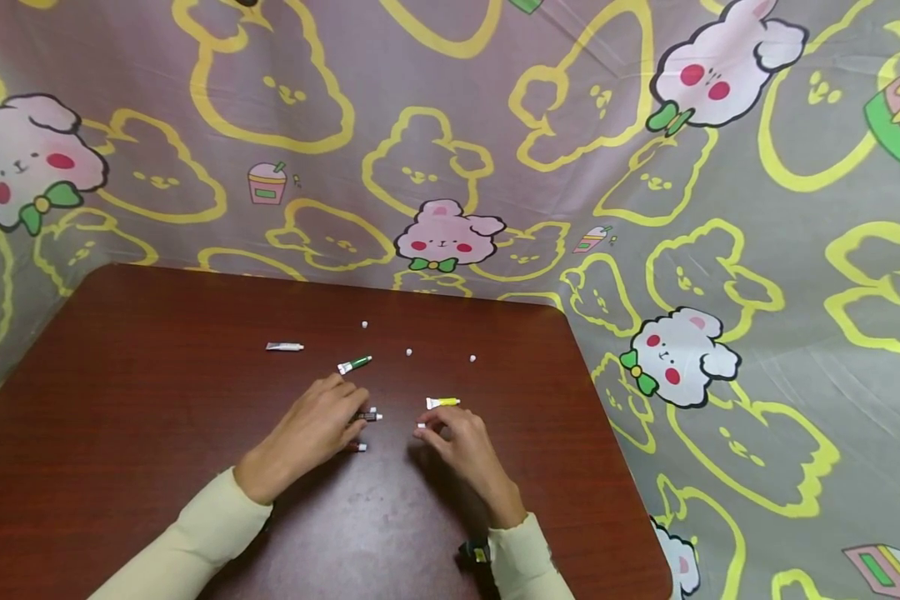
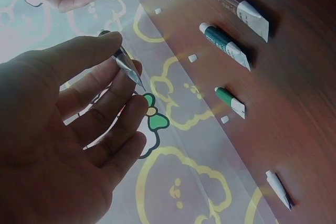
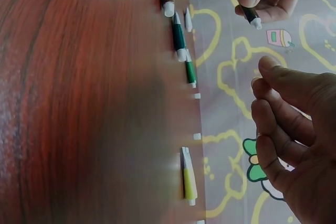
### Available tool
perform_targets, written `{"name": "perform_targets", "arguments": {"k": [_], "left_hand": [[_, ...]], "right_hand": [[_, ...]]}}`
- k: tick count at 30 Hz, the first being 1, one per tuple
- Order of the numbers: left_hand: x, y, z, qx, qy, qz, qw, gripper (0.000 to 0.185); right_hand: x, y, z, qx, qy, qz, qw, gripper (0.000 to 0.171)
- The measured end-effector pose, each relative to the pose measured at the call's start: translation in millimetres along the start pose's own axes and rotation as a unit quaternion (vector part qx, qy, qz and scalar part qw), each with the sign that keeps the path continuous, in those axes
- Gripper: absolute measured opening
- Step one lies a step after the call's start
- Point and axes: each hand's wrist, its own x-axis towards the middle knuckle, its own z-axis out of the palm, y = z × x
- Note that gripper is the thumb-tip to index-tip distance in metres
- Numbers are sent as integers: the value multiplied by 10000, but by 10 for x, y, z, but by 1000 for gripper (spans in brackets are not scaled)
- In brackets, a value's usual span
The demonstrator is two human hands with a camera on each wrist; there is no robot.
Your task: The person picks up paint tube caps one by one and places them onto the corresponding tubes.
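Observation:
My left hand (image 1: 311,429) pinches a black paint tube (image 2: 127,66) between thumb and fingers, its narrow white nozzle (image 3: 255,23) pointing out. A small white cap (image 1: 421,426) sits between the thumb and fingertip of my right hand (image 1: 461,446), apart from the tube. Below the left hand lies a brown paint tube (image 2: 233,3), with a dark teal tube (image 2: 226,44) beside it. A yellow tube (image 1: 442,402) lies just beyond the right hand. Farther off are a green tube (image 1: 356,364) and a white one (image 1: 285,347).
Three loose white caps lie toward the back of the brown table (image 1: 157,375): one at the left (image 1: 364,324), a middle cap (image 1: 408,352) and a right cap (image 1: 472,358). A patterned cloth (image 1: 435,167) hangs behind the table and along its right side.

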Motion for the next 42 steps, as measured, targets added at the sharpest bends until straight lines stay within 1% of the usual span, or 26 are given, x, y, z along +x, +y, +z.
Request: {"name": "perform_targets", "arguments": {"k": [10, 19, 28, 35, 42], "left_hand": [[16, 46, -5, -66, -68, 6, 10000, 27], [13, 82, -2, -51, -30, 63, 10000, 29], [6, 126, 27, 66, -67, 166, 9998, 31], [-1, 145, 43, 22, 29, 237, 9997, 31], [-6, 167, 47, -58, -116, 175, 9998, 29]], "right_hand": [[36, -52, -11, 21, -27, -68, 10000, 19], [66, -105, 18, 272, -263, -10, 9993, 17], [87, -164, 48, 423, -332, -49, 9985, 16], [93, -179, 82, 261, -248, -248, 9990, 18], [93, -212, 94, 349, -315, -146, 9988, 16]]}}
